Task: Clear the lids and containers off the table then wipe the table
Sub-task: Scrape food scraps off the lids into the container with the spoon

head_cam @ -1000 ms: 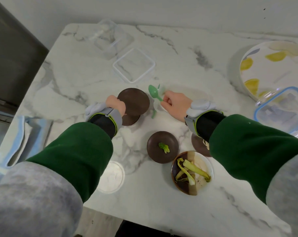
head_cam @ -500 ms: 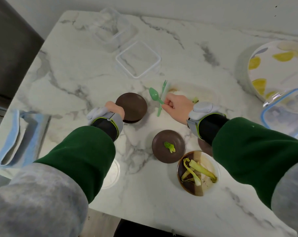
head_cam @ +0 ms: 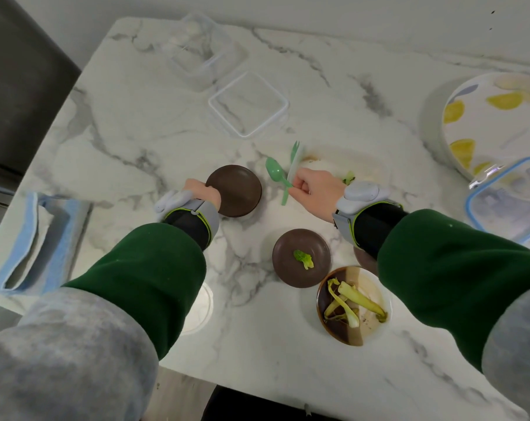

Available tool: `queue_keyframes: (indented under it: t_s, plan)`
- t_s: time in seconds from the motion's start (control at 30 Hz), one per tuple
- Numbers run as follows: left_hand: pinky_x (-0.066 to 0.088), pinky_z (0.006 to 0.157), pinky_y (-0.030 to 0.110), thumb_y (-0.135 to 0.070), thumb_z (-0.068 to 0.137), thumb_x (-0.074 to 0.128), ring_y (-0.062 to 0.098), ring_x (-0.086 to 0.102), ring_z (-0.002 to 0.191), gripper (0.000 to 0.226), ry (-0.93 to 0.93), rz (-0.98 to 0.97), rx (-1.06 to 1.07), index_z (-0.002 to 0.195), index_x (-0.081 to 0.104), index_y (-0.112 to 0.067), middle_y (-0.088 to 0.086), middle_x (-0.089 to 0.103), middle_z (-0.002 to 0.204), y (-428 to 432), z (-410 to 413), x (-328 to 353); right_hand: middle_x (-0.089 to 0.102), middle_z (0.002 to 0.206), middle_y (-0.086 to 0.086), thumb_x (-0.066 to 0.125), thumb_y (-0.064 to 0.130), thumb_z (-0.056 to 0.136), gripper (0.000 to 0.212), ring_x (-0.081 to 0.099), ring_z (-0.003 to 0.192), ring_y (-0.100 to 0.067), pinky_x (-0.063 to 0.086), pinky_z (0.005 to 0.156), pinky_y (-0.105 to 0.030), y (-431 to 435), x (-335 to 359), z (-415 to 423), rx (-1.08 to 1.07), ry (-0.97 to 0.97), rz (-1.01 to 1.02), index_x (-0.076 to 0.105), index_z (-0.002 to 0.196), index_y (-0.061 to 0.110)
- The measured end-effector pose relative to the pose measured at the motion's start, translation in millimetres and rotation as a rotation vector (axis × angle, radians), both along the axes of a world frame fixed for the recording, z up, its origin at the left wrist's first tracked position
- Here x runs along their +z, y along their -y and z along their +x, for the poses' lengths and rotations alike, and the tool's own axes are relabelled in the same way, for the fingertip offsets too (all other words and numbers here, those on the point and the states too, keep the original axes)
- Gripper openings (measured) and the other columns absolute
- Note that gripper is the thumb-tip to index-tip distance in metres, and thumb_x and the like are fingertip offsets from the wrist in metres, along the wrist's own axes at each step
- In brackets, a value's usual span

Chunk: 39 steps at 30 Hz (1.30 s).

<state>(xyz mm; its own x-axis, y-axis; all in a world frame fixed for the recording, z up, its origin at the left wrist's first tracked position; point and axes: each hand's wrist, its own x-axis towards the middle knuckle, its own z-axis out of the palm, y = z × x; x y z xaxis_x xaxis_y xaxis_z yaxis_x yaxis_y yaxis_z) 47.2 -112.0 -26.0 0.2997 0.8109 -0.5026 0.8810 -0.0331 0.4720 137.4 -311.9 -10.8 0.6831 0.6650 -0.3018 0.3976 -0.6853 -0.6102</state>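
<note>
While the left hand (head_cam: 201,192), fingers curled round its rim, now holds the brown lid (head_cam: 234,189) squarely over the one beneath (they sat askew a second ago), the right hand (head_cam: 313,191) pinches the green spoon (head_cam: 274,173) and fork (head_cam: 294,147), seemingly raised above the table (head_cam: 136,132). The second brown lid (head_cam: 288,268) and the scrap-filled container (head_cam: 368,282) await clearing.

light: bright, soft, even (source not evident) | shadows: faint, diffuse on the marble table (head_cam: 318,86) | glare: slight sheen only | edges: wide-angle bowing, table sides curve | focus: centre sharp, grey sleeves (head_cam: 69,360) at bottom blurred
</note>
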Motion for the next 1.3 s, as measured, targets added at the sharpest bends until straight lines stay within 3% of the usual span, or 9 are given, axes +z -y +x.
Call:
queue_keyframes:
  t_s: [0.07, 0.2, 0.4, 0.5, 0.6, 0.83, 0.93, 1.13, 1.3]
  plan:
    - [0.042, 0.102, 0.035, -0.008, 0.094, 0.043, 0.029, 0.058, 0.106, 0.032, -0.113, 0.065, -0.078, 0.118, 0.06, 0.002, 0.018, 0.061, 0.123, 2, -1, 1, 0.05, 0.076, -0.002, 0.051, 0.023, 0.093, 0.015, 0.045, 0.071, -0.023, 0.034, 0.063, -0.028, 1, 2, -1, 0.002, 0.002, 0.002, 0.045, 0.082, 0.015]
    - [0.043, 0.1, 0.041, -0.021, 0.094, 0.044, 0.039, 0.052, 0.121, 0.039, -0.229, 0.133, -0.289, 0.125, 0.057, -0.002, 0.022, 0.056, 0.13, 4, -9, 6, 0.049, 0.076, -0.003, 0.052, 0.021, 0.093, 0.015, 0.043, 0.071, -0.022, 0.033, 0.063, -0.029, 3, 5, -3, 0.005, 0.0, 0.002, 0.045, 0.081, 0.014]
    - [0.043, 0.103, 0.036, -0.015, 0.091, 0.044, 0.034, 0.051, 0.12, 0.035, -0.05, 0.164, -0.172, 0.125, 0.053, -0.01, 0.015, 0.048, 0.132, 20, 0, 20, 0.05, 0.079, -0.004, 0.051, 0.02, 0.093, 0.012, 0.044, 0.073, -0.022, 0.029, 0.062, -0.027, 11, 12, -4, -0.019, 0.01, -0.013, 0.048, 0.083, 0.013]
    - [0.055, 0.076, 0.021, -0.006, 0.094, 0.041, 0.028, 0.064, 0.089, 0.027, 0.189, -0.033, -0.243, 0.11, 0.063, -0.004, 0.015, 0.067, 0.098, 40, 4, 26, 0.051, 0.08, -0.003, 0.052, 0.02, 0.092, 0.013, 0.045, 0.075, -0.022, 0.031, 0.063, -0.028, 17, 16, -4, -0.035, 0.015, -0.01, 0.053, 0.086, 0.009]
    - [0.045, 0.05, 0.018, -0.005, 0.096, 0.043, 0.018, 0.051, 0.058, 0.023, 0.19, -0.268, -0.381, 0.081, 0.06, -0.007, 0.007, 0.055, 0.066, 67, 2, 28, 0.052, 0.08, -0.004, 0.052, 0.021, 0.092, 0.02, 0.046, 0.075, -0.023, 0.034, 0.064, -0.029, 26, 19, -4, -0.038, 0.027, -0.011, 0.057, 0.094, 0.003]
    - [0.051, 0.063, 0.025, -0.019, 0.092, 0.054, 0.018, 0.056, 0.064, 0.008, -0.144, -0.297, -0.653, 0.096, 0.06, -0.015, 0.003, 0.058, 0.078, 105, -14, 10, 0.051, 0.077, -0.004, 0.053, 0.02, 0.092, 0.013, 0.047, 0.074, -0.021, 0.035, 0.065, -0.03, 53, 15, -9, -0.054, 0.014, -0.005, 0.056, 0.089, 0.007]
    - [0.055, 0.072, 0.037, -0.012, 0.094, 0.052, 0.028, 0.055, 0.081, 0.019, -0.132, -0.363, -0.56, 0.112, 0.057, -0.009, 0.01, 0.054, 0.091, 111, -22, -1, 0.052, 0.077, -0.003, 0.053, 0.021, 0.092, 0.018, 0.048, 0.074, -0.02, 0.035, 0.064, -0.029, 61, 11, -12, -0.07, 0.014, -0.007, 0.058, 0.092, 0.004]
    - [0.054, 0.089, 0.054, -0.008, 0.097, 0.04, 0.033, 0.057, 0.081, 0.018, -0.12, -0.379, -0.511, 0.088, 0.055, -0.002, 0.02, 0.054, 0.089, 119, -28, -7, 0.052, 0.078, -0.001, 0.053, 0.02, 0.091, 0.018, 0.047, 0.073, -0.018, 0.031, 0.056, -0.026, 72, 9, -14, -0.077, 0.018, 0.02, 0.06, 0.093, 0.003]
    - [0.05, 0.091, 0.053, -0.004, 0.101, 0.036, 0.033, 0.054, 0.094, 0.023, -0.035, -0.374, -0.375, 0.094, 0.058, -0.002, 0.017, 0.052, 0.094, 112, -24, 12, 0.053, 0.079, -0.002, 0.053, 0.021, 0.091, 0.018, 0.048, 0.074, -0.019, 0.036, 0.063, -0.028, 72, 17, -13, -0.076, 0.016, 0.026, 0.06, 0.093, 0.004]
